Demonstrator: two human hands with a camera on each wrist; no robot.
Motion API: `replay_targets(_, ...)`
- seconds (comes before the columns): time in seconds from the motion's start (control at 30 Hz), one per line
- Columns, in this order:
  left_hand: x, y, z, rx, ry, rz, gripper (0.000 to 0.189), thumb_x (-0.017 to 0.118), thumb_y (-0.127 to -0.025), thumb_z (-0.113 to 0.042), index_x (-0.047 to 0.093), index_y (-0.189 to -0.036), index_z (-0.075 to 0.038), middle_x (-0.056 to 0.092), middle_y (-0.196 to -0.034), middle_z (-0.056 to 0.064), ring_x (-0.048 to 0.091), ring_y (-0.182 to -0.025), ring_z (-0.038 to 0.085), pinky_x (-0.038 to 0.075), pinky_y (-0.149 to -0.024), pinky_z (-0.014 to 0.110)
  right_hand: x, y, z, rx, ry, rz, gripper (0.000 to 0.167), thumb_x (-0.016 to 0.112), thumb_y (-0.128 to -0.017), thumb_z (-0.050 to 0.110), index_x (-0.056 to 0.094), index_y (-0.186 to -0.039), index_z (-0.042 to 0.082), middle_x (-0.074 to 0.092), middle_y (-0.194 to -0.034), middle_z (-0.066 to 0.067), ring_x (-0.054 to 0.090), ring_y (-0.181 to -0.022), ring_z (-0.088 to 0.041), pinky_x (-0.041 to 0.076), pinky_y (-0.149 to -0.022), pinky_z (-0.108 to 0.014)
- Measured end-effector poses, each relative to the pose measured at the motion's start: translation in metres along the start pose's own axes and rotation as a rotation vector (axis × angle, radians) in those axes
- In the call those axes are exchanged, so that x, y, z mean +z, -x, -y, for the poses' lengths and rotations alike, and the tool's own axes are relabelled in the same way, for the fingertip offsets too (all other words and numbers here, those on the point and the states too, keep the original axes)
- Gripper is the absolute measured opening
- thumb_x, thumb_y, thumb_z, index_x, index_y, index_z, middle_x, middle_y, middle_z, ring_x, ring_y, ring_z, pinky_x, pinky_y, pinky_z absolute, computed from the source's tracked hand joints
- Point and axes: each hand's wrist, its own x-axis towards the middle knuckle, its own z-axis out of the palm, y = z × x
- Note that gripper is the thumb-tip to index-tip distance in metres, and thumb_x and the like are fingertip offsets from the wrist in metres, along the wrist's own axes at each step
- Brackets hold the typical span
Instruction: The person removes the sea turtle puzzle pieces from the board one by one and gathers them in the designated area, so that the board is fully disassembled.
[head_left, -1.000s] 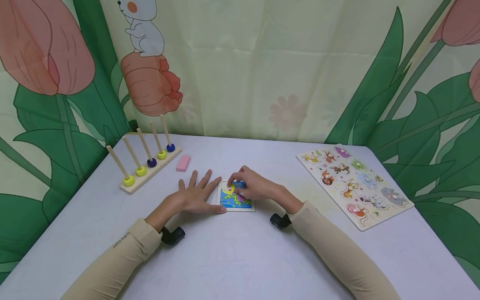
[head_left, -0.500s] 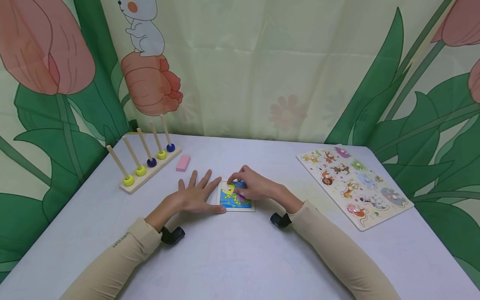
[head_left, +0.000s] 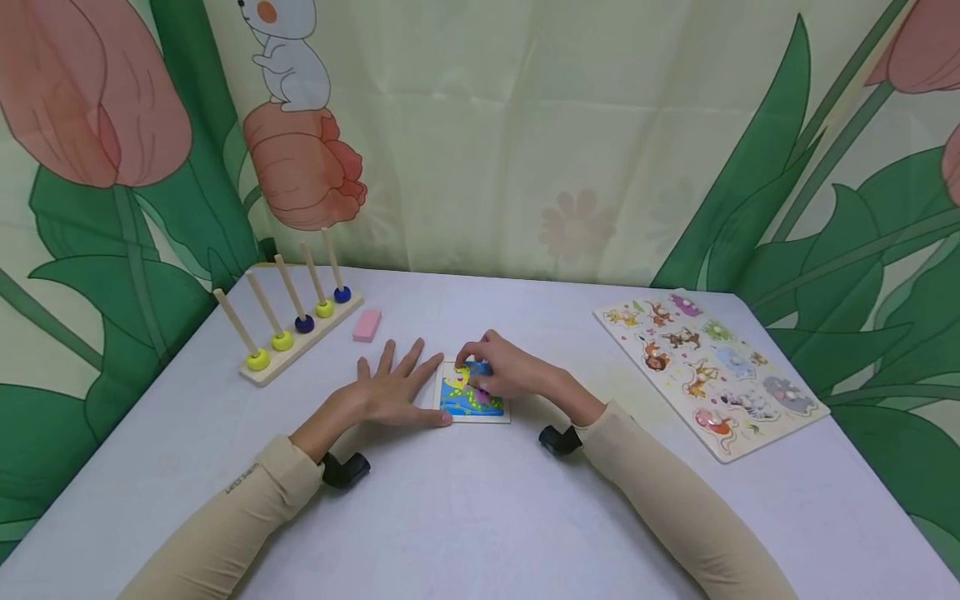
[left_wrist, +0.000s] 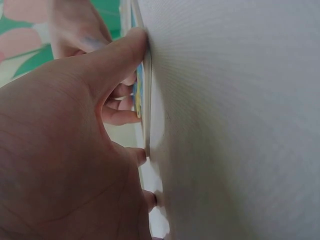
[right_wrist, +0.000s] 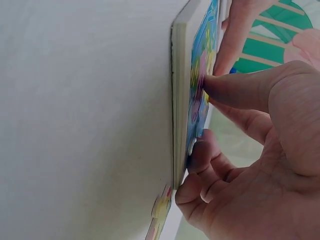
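Observation:
A small square jigsaw puzzle (head_left: 471, 407) in a pale wooden frame lies flat on the table, its picture blue, yellow, green and pink. My left hand (head_left: 390, 393) is spread on the table at its left side, with thumb and index fingertip at the frame's edge. Over the upper right of the picture, my right hand (head_left: 510, 371) bends its thumb and fingers down onto a puzzle piece (right_wrist: 201, 117). In the right wrist view the thumb tip presses on the picture and that piece's edge stands slightly raised. The right hand hides part of the picture.
A wooden stand with several pegs (head_left: 300, 333) and yellow and blue beads stands at the back left. Near it lies a pink block (head_left: 367, 326). An animal peg board (head_left: 708, 371) lies at the right. Behind the table hangs a printed curtain (head_left: 465, 150).
Both hands stay in place around the puzzle. The right fingers barely shift over the picture, and the head view tilts very slightly.

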Motion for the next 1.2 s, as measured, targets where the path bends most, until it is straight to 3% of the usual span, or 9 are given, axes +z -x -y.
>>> replay_targets(0.2, 0.0, 0.001, -0.002, -0.001, -0.005, -0.007, 0.11, 0.058, -0.086, -0.084, 0.012, -0.172, -0.034, -0.011, -0.181, 0.007, -0.016, -0.163, 0.054, -0.003, -0.119, 0.086, 0.001, 0.001, 0.0, 0.003, -0.002, -0.018, 0.029, 0.069, -0.103, 0.018, 0.067, -0.132, 0.023, 0.054, -0.127, -0.016, 0.054, -0.112, -0.026, 0.052, -0.1, -0.043)
replay_targets(0.5, 0.003, -0.001, -0.002, 0.001, -0.011, -0.004, 0.111, 0.058, -0.085, -0.086, 0.012, -0.172, -0.034, -0.01, -0.181, 0.007, -0.016, -0.163, 0.054, -0.002, -0.119, 0.086, 0.0, 0.003, -0.002, 0.005, 0.008, -0.045, 0.039, 0.073, -0.099, 0.02, 0.065, -0.137, 0.015, 0.062, -0.125, -0.014, 0.058, -0.105, -0.022, 0.053, -0.095, -0.037)
replay_targets(0.87, 0.003, -0.002, -0.001, 0.002, -0.006, -0.007, 0.109, 0.059, -0.086, -0.083, 0.012, -0.172, -0.034, -0.012, -0.181, 0.006, -0.018, -0.162, 0.054, -0.002, -0.119, 0.087, -0.006, 0.006, -0.012, -0.045, 0.027, -0.039, 0.04, 0.071, -0.1, 0.013, 0.069, -0.139, 0.019, 0.062, -0.117, -0.013, 0.059, -0.091, -0.018, 0.052, -0.084, -0.027)
replay_targets(1.2, 0.001, -0.001, -0.001, -0.005, -0.007, -0.004, 0.109, 0.058, -0.087, -0.084, 0.011, -0.172, -0.034, -0.012, -0.181, 0.005, -0.018, -0.162, 0.053, -0.002, -0.119, 0.087, -0.012, 0.005, -0.008, -0.054, 0.047, -0.006, 0.043, 0.073, -0.101, 0.014, 0.068, -0.143, 0.019, 0.061, -0.119, -0.012, 0.058, -0.097, -0.019, 0.052, -0.086, -0.027)
